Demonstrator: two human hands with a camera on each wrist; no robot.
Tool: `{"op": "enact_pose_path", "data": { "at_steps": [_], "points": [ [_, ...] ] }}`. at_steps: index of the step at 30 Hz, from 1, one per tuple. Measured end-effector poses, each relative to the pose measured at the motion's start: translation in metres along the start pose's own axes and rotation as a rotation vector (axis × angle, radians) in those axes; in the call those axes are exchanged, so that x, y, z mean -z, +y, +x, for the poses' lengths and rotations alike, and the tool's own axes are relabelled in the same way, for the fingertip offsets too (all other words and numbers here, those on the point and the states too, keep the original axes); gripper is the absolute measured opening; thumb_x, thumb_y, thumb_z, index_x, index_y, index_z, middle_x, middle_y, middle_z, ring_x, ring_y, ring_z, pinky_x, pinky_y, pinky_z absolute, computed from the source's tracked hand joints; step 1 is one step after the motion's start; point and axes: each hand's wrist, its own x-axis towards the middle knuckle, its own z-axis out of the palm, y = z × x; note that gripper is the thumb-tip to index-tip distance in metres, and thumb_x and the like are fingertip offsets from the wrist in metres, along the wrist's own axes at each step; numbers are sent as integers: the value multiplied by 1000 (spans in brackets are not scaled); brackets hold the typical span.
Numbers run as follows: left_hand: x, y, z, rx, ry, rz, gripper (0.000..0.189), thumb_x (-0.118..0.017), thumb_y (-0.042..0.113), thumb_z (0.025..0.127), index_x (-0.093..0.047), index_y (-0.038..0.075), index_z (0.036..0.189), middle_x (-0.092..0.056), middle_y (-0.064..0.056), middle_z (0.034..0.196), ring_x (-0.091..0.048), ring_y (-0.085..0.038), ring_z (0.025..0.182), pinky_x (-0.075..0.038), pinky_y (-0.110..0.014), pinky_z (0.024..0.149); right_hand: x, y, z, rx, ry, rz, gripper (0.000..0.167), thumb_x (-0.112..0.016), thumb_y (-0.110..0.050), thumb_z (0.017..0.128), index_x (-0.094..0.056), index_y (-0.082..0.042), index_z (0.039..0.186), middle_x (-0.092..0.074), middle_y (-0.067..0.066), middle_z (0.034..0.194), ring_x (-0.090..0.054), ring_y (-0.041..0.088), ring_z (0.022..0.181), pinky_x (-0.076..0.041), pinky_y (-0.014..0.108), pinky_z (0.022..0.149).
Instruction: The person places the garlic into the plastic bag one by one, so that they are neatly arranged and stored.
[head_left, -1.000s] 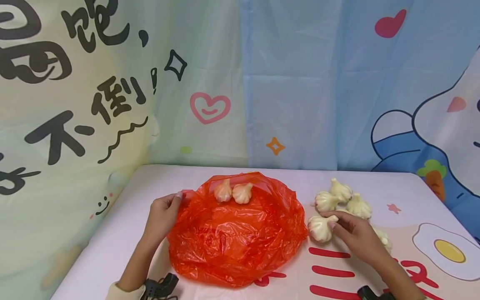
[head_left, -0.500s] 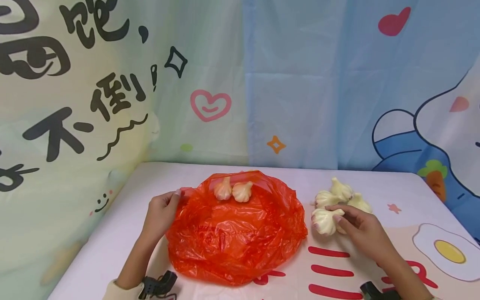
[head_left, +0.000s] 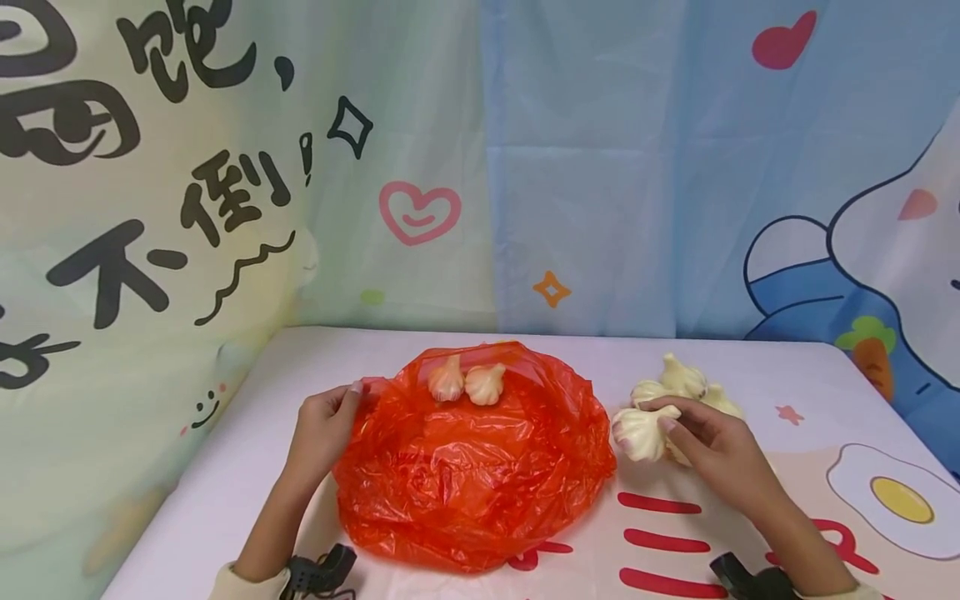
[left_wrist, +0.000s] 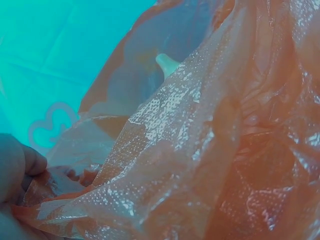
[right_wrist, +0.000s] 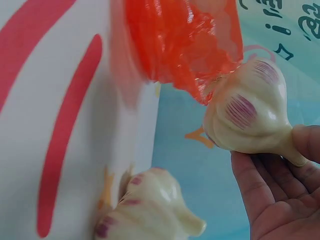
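While the left hand (head_left: 324,425) pinches the left rim of a red plastic bag (head_left: 465,475) between thumb and curled fingers, the right hand (head_left: 726,454) grips one garlic bulb (head_left: 640,434) at its stem end, thumb on one side and fingers on the other. That bulb hangs just beside the bag's right side; whether it touches the film cannot be told. The bag sits left of the middle of the desk (head_left: 798,375), and two pale bulbs (head_left: 484,386) show near its far rim, toward the desk's far edge; it is hard to say whether they lie inside or behind the film.

A bulb held this way probably passes more cleanly over the soft rim than against the side, round end leading and the stem pinched lightly. The left pinch should give the thin film just enough tension to spread the mouth; a hard tug could drag the whole bag.

Toward the far right corner, loose bulbs (head_left: 682,379) crowd close beyond the right hand, so a low sweep that way could scatter them. More room lies along the right edge, over the printed fried egg (head_left: 902,500). The left forearm lies between the bag and the left edge, and the backdrop (head_left: 585,183) rises behind the far edge.
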Motion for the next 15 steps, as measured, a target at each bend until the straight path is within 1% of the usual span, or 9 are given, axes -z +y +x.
{"op": "enact_pose_path", "data": {
  "at_steps": [2,8,12,15],
  "points": [
    [0,0,-1,-1,-1,-1,45,-44,37,104,-70,1,113,-70,-13,99,-65,-30,89,-56,-33,76,-1,-3,1,28,7,10,28,-58,-20,99,-64,-13,126,-63,7,126,-46,-9,112,-46,12,81],
    [0,-1,0,-5,-1,-4,44,-45,36,104,-70,1,114,-70,-14,99,-65,-30,90,-56,-35,77,-2,-11,5,80,29,15,25,-57,-16,99,-65,-12,123,-65,8,122,-48,-9,111,-47,13,79],
    [1,-1,1,-19,4,-2,45,-44,37,104,-70,1,111,-71,-13,99,-66,-30,91,-56,-33,76,-4,-15,11,91,45,5,24,-56,-15,100,-65,-10,121,-67,7,118,-53,-6,105,-50,16,77],
    [1,-2,1,-34,9,4,45,-44,37,104,-71,2,108,-71,-13,98,-66,-31,90,-56,-31,74,-6,-19,15,89,51,19,23,-55,-15,100,-65,-8,121,-67,7,117,-57,-3,100,-52,19,74]
  ]
}}
